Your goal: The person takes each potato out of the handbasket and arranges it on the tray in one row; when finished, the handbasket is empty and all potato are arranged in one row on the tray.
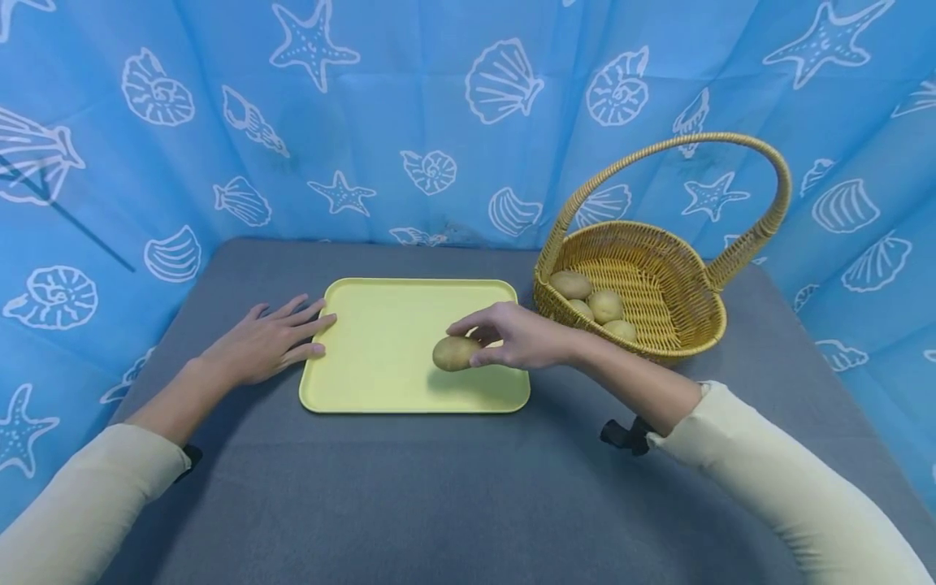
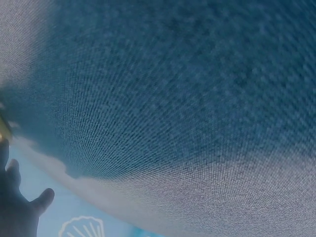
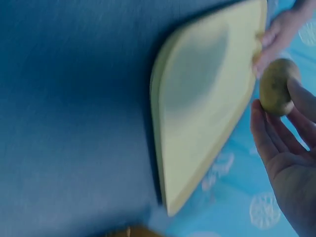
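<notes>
Evidently aloft: potato [image 1: 452,354] over yellow tray [image 1: 380,325].
Right hand [image 1: 521,335] pinches one end, thumb opposing fingers; left hand [image 1: 272,343], fingers spread apart, touches the rim, perhaps steadying.

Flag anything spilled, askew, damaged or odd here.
One oddity: a dark diagonal streak at left on the blue shell-print fabric curtain, unlike its white motifs; cause unclear. Nothing looks spilled around the rectangular yellow tray.

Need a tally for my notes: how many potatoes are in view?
5: a held potato in the right hand, over the tray; four potatoes grouped at the left of the basket. Its near wall may hide more.
</notes>
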Motion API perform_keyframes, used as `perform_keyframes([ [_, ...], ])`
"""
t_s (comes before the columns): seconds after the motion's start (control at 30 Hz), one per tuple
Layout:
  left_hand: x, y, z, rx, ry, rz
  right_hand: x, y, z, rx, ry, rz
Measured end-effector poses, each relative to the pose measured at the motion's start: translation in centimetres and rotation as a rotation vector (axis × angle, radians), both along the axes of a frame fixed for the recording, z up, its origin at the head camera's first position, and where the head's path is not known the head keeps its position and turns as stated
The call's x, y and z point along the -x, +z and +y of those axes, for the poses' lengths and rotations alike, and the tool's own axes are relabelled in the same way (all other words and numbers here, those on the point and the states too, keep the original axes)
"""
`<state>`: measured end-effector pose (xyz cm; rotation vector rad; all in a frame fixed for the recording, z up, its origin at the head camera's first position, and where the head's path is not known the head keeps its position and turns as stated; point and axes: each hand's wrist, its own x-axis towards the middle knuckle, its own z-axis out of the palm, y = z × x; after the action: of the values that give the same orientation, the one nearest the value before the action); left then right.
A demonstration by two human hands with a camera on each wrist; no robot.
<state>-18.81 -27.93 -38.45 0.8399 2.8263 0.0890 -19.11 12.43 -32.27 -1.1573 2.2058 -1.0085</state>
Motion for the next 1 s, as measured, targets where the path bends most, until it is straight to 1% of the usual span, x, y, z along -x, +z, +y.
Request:
perform_keyframes([
  [0.17, 0.0, 0.0, 0.0, 0.008, -0.001, 0.006, -0.6, -1.6, -3.7, 0.003, 0.027, 0.046],
  [0.43, -0.1, -0.1, -0.1, 0.022, -0.01, 0.02, -1.5, -3.0, -9.6, -0.065, 0.041, 0.083],
  [0.53, -0.1, -0.1, -0.1, 0.023, -0.011, 0.027, -1.7, -3.2, -11.4, -0.087, 0.048, 0.115],
  [0.77, -0.1, -0.1, 0.0, 0.034, -0.012, 0.045, -2.2, -3.9, -14.3, -0.137, 0.057, 0.197],
  [1.0, -0.1, -0.1, 0.0, 0.037, -0.019, 0.059, -2.9, -4.6, -16.0, -0.171, 0.007, 0.24],
])
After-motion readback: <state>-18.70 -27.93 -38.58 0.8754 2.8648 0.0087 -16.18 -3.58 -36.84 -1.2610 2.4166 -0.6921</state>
